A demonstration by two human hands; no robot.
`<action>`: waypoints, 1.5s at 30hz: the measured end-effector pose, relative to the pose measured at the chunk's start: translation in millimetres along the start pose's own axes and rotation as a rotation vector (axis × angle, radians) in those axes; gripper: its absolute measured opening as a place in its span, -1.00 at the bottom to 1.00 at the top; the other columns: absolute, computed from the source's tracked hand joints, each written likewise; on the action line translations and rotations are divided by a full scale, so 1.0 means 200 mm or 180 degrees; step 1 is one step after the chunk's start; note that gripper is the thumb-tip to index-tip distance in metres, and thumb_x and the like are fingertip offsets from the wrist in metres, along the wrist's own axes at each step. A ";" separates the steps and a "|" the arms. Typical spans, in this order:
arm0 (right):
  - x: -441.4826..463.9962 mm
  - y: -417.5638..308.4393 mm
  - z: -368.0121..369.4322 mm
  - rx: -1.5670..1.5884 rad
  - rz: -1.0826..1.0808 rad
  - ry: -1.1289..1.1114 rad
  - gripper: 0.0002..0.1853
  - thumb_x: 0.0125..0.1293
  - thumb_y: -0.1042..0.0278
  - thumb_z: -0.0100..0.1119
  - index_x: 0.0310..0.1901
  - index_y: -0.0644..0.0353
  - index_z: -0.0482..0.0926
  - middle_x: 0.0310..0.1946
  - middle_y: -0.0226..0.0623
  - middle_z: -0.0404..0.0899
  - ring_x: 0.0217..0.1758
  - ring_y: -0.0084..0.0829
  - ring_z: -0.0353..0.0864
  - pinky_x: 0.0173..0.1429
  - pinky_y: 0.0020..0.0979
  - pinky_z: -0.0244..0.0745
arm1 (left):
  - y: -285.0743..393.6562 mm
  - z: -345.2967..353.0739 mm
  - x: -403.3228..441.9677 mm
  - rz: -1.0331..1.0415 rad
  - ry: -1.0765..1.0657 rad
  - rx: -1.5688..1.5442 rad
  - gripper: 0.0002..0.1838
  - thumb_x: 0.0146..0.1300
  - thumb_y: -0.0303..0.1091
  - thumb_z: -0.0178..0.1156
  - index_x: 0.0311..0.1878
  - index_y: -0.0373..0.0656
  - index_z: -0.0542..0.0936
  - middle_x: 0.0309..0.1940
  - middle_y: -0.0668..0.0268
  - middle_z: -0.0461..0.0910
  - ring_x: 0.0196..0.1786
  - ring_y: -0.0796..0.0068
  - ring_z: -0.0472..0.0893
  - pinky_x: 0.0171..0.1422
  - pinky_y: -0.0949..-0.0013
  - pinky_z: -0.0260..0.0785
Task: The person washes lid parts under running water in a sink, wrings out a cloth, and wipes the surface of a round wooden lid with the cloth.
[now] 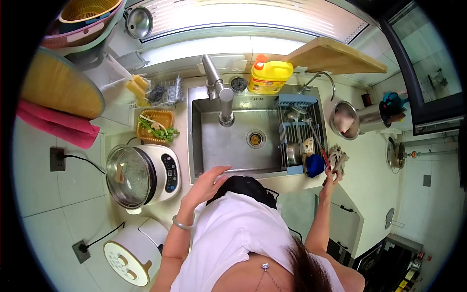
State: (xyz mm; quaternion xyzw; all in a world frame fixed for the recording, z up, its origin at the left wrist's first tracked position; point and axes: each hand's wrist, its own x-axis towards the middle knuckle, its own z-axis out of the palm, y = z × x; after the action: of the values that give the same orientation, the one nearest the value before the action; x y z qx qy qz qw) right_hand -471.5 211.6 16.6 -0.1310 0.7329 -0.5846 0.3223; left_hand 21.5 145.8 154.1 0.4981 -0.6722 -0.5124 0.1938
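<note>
My left hand (pixel 206 187) is at the sink's front edge, fingers apart, holding nothing. To the right of the sink, my right hand (pixel 331 179) has its fingers closed at the lower end of a red handle (pixel 325 159), beside a crumpled cloth (pixel 338 160) and a dark blue item (pixel 314 166). The steel sink (pixel 214 141) has a grey dish rack (pixel 290 130) on its right side, with ladles, a metal cup (pixel 293 154) and a patterned bowl (pixel 309 145). The faucet (pixel 225 104) stands at the back. What lies under my right fingers is partly hidden.
Left of the sink are a basket of greens (pixel 155 127) and a glass-lidded cooker (pixel 131 175). Behind it stand a yellow bottle (pixel 270 77) and a leaning wooden board (pixel 335 56). A steel pot with meat (pixel 344 121) stands right; an open cabinet door (pixel 428 58) hangs above.
</note>
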 end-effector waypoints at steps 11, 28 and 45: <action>-0.44 -0.14 0.25 -0.1349 -0.1590 -0.0035 -0.15 -0.01 0.39 0.44 0.35 0.25 0.26 0.12 -0.09 0.51 0.16 -0.28 0.51 0.27 -0.33 0.37 | -0.13 0.07 -0.11 0.0165 -0.0185 0.0121 -0.66 0.41 -0.37 0.11 0.21 -0.20 0.52 0.02 0.11 0.61 0.03 0.24 0.62 0.12 0.31 0.44; -0.92 -0.38 0.22 -0.2625 -0.2196 0.0770 -0.28 -0.17 0.37 0.44 0.17 0.11 0.46 -0.09 -0.11 0.60 -0.03 -0.07 0.58 0.05 -0.15 0.46 | -0.10 0.13 -0.14 0.0485 -0.1049 0.0256 -0.65 0.42 -0.28 0.09 0.20 -0.19 0.52 0.08 0.01 0.57 0.09 -0.03 0.56 0.17 0.16 0.41; -0.52 0.11 -0.08 -0.0123 0.0909 0.0704 -0.65 0.01 0.19 0.44 -0.59 -0.04 0.37 -0.69 -0.63 0.17 -0.64 -0.64 0.14 -0.49 -0.48 0.06 | -0.21 0.01 -0.24 0.0572 -0.0266 0.0219 -0.62 0.42 -0.31 0.08 0.25 -0.18 0.48 0.24 0.07 0.44 0.26 0.02 0.46 0.36 0.18 0.31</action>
State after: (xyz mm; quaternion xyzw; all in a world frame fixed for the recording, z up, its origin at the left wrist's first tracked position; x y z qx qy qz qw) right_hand -398.5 288.7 31.7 0.0333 0.7862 -0.5295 0.3169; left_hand 60.8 188.4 127.7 0.4203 -0.7388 -0.4899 0.1936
